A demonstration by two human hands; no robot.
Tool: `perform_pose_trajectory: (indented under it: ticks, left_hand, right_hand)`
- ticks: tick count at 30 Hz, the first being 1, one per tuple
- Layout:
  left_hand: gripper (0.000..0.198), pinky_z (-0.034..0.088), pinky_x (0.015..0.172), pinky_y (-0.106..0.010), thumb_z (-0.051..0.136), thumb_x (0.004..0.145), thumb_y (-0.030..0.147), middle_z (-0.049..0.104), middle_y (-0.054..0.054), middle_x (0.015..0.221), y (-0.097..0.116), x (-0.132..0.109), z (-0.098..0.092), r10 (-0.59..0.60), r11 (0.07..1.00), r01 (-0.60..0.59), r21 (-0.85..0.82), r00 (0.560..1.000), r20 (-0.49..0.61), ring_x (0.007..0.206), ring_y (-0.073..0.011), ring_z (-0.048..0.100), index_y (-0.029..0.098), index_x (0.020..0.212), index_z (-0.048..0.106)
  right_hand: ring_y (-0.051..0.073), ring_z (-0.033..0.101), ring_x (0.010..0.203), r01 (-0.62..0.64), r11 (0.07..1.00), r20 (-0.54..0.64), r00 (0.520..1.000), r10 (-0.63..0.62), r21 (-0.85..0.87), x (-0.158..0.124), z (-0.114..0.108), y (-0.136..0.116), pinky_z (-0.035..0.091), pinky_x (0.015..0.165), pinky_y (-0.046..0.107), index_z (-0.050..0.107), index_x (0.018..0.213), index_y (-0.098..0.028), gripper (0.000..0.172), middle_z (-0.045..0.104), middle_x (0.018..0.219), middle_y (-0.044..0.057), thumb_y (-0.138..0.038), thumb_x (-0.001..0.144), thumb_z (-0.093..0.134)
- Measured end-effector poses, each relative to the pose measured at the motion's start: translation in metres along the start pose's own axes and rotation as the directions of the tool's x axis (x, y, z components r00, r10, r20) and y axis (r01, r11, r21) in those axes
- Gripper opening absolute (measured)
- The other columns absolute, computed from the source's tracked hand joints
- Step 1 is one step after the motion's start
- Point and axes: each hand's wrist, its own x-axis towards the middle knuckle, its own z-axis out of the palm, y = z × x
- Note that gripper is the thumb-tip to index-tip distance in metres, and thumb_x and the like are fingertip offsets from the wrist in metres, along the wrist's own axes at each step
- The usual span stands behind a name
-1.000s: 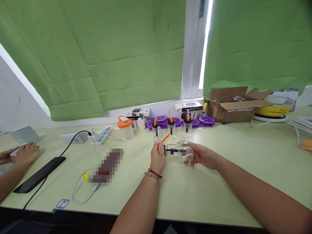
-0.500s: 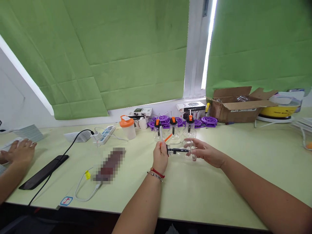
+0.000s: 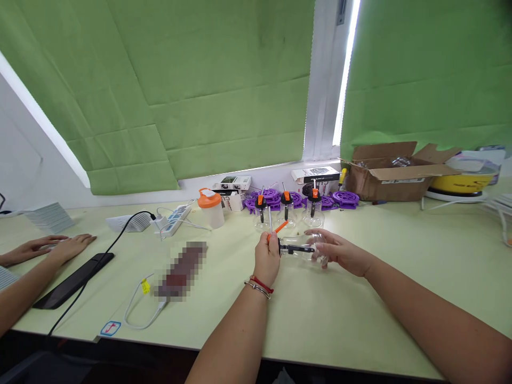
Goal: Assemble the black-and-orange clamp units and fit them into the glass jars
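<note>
A clear glass bottle (image 3: pixel 301 242) lies on its side in the air between my two hands, a black tube inside it. My left hand (image 3: pixel 267 261) is closed around its black-and-orange top, where a metal spout sticks up and an orange lever (image 3: pixel 281 227) points to the right. My right hand (image 3: pixel 344 254) curls its fingers and thumb around the bottle's wide base. Behind, three similar glass bottles stand upright in a row: the left bottle (image 3: pixel 261 212), the middle bottle (image 3: pixel 286 209) and the right bottle (image 3: pixel 314 207), each with a black-and-orange top and metal spout.
Purple plastic parts (image 3: pixel 345 199), small printed boxes (image 3: pixel 316 175) and an open cardboard box (image 3: pixel 392 181) line the back. An orange-lidded shaker (image 3: pixel 212 210), power strip (image 3: pixel 176 220) and blurred-out object (image 3: pixel 182 272) are to the left. Another person's hands (image 3: pixel 70 246) work at far left.
The view has shifted slightly. My hands keep the same hold on the glass bottle. At far left, the other person's hands have moved right and both show now.
</note>
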Motion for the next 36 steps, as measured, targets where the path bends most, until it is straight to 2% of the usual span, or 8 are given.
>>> perform_pose_trajectory:
  ticks: [5,9,11,15,17,22,28,36]
  left_hand:
    - [0.036,0.035,0.049,-0.021,0.036,0.089,0.052,0.037,0.007,0.056,0.000,0.001,0.000,-0.023,1.000,0.023,-0.010,0.999,-0.025,0.049,-0.0093,0.042,0.022,0.070,0.037]
    - [0.036,0.033,0.045,-0.021,0.036,0.088,0.053,0.037,0.008,0.052,0.003,0.001,0.001,-0.043,0.999,0.043,-0.020,0.999,-0.018,0.045,-0.0090,0.040,0.022,0.070,0.038]
    - [0.036,0.033,0.045,-0.020,0.038,0.087,0.053,0.038,0.008,0.052,0.004,0.000,0.002,-0.046,0.999,0.046,-0.023,0.999,-0.017,0.045,-0.0085,0.040,0.022,0.069,0.040]
    - [0.036,0.032,0.041,-0.018,0.038,0.087,0.053,0.039,0.007,0.052,0.003,0.001,0.001,-0.075,0.996,0.073,-0.044,0.996,-0.039,0.044,-0.0080,0.042,0.022,0.070,0.040]
    - [0.037,0.030,0.037,-0.017,0.037,0.086,0.055,0.040,0.007,0.051,0.002,0.003,0.001,-0.101,0.993,0.099,-0.058,0.994,-0.046,0.042,-0.0081,0.041,0.022,0.072,0.041]
    - [0.039,0.025,0.031,-0.016,0.042,0.082,0.059,0.042,0.008,0.049,0.000,0.005,0.001,-0.186,0.976,0.181,-0.123,0.982,-0.036,0.038,-0.0075,0.038,0.021,0.074,0.043]
    - [0.038,0.026,0.030,-0.016,0.046,0.080,0.059,0.039,0.009,0.050,0.007,0.004,0.002,-0.255,0.950,0.243,-0.196,0.966,-0.041,0.038,-0.0065,0.038,0.021,0.072,0.043]
    - [0.042,0.028,0.030,-0.018,0.045,0.078,0.062,0.044,0.008,0.047,0.004,0.007,-0.002,-0.228,0.964,0.206,-0.166,0.965,-0.129,0.035,-0.0065,0.037,0.021,0.073,0.044]
  right_hand:
    - [0.022,0.056,0.105,0.150,0.989,-0.034,0.988,-0.151,-0.013,-0.001,0.001,-0.002,0.051,0.081,0.035,0.045,0.129,-0.033,0.068,0.046,0.132,0.007,-0.035,0.068,0.075]
    - [0.024,0.063,0.088,-0.026,0.991,-0.023,0.999,0.029,0.128,0.002,0.001,0.001,0.053,0.057,0.033,0.050,0.123,-0.027,0.052,0.055,0.118,0.012,-0.057,0.081,0.053]
    - [0.023,0.065,0.081,-0.070,0.992,0.009,0.998,0.069,0.104,0.003,-0.002,0.001,0.052,0.053,0.031,0.052,0.121,-0.025,0.051,0.057,0.113,0.012,-0.055,0.081,0.054]
    - [0.023,0.053,0.111,0.165,0.986,0.009,0.986,-0.165,-0.017,0.001,-0.004,-0.001,0.051,0.084,0.033,0.048,0.124,-0.031,0.069,0.042,0.136,0.007,-0.031,0.063,0.080]
    - [0.023,0.047,0.118,0.210,0.977,-0.021,0.977,-0.210,-0.023,0.001,-0.003,-0.003,0.049,0.091,0.034,0.046,0.126,-0.033,0.074,0.036,0.141,0.006,-0.032,0.061,0.082]
    - [0.022,0.062,0.081,-0.118,0.989,-0.024,0.992,0.120,0.084,0.001,-0.002,-0.007,0.055,0.061,0.038,0.049,0.118,-0.022,0.060,0.055,0.107,0.012,-0.066,0.077,0.051]
    - [0.018,0.052,0.098,0.176,0.981,-0.029,0.983,-0.179,-0.081,-0.010,-0.009,-0.006,0.051,0.083,0.036,0.047,0.121,-0.030,0.077,0.041,0.127,0.007,-0.025,0.054,0.083]
    - [0.018,0.051,0.098,0.161,0.986,0.007,0.987,-0.161,-0.036,-0.011,-0.039,-0.008,0.051,0.083,0.040,0.047,0.117,-0.028,0.072,0.042,0.116,0.005,-0.013,0.054,0.077]
